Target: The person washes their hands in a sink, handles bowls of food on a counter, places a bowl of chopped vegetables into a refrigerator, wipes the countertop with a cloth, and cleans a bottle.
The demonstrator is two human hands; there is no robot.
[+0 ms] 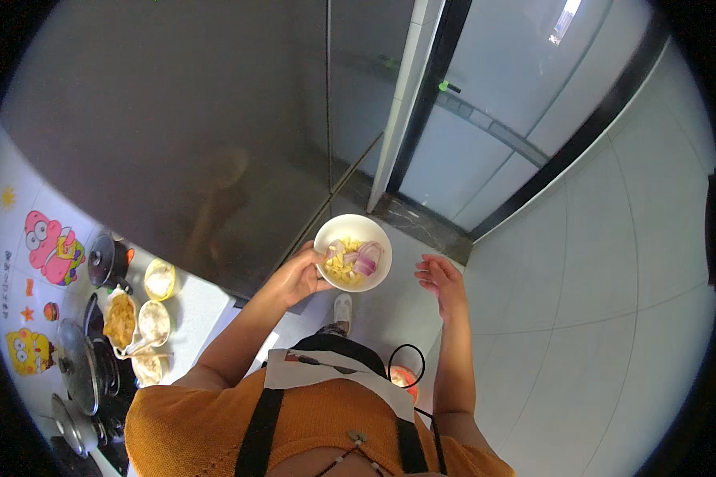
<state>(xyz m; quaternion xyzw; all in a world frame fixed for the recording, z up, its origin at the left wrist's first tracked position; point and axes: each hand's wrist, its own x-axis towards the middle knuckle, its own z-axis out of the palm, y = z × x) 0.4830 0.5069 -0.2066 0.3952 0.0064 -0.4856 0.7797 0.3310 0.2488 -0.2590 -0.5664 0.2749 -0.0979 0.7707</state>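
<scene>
My left hand [295,275] grips a white bowl [382,237] by its left side, thumb near the rim and fingers underneath. Inside the bowl lie chopped yellowish-white pieces [343,271], possibly garlic, beside cut chunks of purple onion [367,261]. To the right of the bowl, apart from it, my right hand [441,280] hangs in the air with fingers slightly curled and nothing in them. The bowl is held at about waist height above the floor.
A large dark glossy cabinet or refrigerator [173,119] stands ahead on the left. Past it is a black-framed glass door [483,119]. On the left counter [200,310] sit a dish of orange-brown food [120,321], several bowls and lidded pans [77,364]. A tiled wall [585,298] rises at right.
</scene>
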